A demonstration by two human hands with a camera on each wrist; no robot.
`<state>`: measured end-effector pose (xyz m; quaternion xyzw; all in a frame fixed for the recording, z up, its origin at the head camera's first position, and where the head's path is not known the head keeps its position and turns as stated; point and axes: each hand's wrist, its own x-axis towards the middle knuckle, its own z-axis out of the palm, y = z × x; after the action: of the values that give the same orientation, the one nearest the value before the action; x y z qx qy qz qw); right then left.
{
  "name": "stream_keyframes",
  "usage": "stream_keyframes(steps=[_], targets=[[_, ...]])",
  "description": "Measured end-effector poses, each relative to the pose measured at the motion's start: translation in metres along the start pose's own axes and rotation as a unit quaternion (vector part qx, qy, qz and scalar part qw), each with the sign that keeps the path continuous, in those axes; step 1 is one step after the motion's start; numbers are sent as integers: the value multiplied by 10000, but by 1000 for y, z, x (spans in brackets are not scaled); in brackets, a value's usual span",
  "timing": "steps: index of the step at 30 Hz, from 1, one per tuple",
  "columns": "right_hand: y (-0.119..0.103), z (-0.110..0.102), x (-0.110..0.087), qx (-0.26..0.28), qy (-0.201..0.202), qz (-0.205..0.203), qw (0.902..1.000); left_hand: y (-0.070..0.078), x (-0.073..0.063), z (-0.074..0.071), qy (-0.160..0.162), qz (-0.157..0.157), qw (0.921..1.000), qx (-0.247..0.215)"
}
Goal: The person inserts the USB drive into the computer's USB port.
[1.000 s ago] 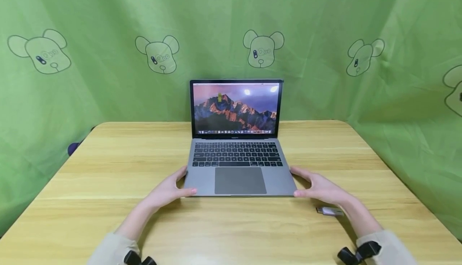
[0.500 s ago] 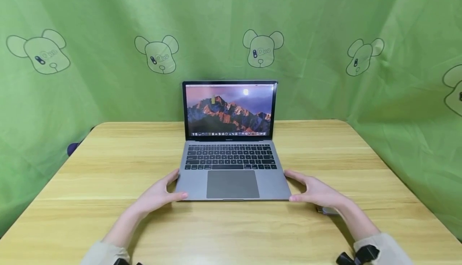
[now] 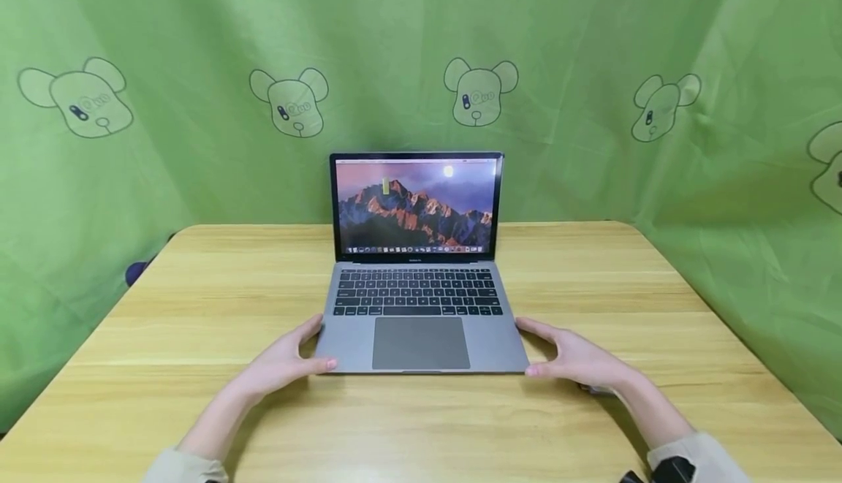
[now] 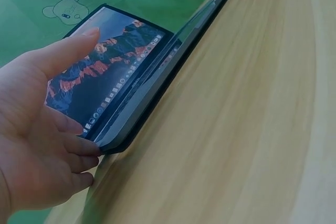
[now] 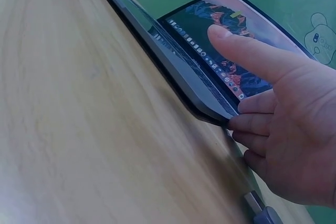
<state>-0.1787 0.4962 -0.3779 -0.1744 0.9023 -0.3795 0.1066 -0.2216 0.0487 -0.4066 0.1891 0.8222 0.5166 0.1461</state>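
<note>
A grey laptop (image 3: 421, 344) lies on the wooden table with its lid raised and its screen (image 3: 416, 213) lit, showing a mountain picture. My left hand (image 3: 279, 366) touches the left side of the base near its front corner. There, in the left wrist view, the fingers (image 4: 79, 145) meet the base's edge while the thumb (image 4: 68, 51) extends above it. On the opposite side, my right hand (image 3: 579, 359) has its fingertips (image 5: 236, 124) against the base's edge, thumb likewise stretched out above.
Partly hidden under my right wrist is a small USB stick (image 3: 597, 389), its metal plug showing in the right wrist view. The wooden table (image 3: 197, 307) reaches back to a green curtain (image 3: 395, 44) printed with bear heads.
Both hands have moved with the laptop, to the left and toward me. The right wrist now covers more of the USB stick.
</note>
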Motion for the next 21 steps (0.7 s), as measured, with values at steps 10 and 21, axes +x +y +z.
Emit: stream_keyframes(steps=[10,21], targets=[[1,1,0,-21,61,-29,10000,1,2,-1,63,-99,9999,-9],[4,0,1,197,143,106,9996,0,0,-5,95,33,9999,-2]])
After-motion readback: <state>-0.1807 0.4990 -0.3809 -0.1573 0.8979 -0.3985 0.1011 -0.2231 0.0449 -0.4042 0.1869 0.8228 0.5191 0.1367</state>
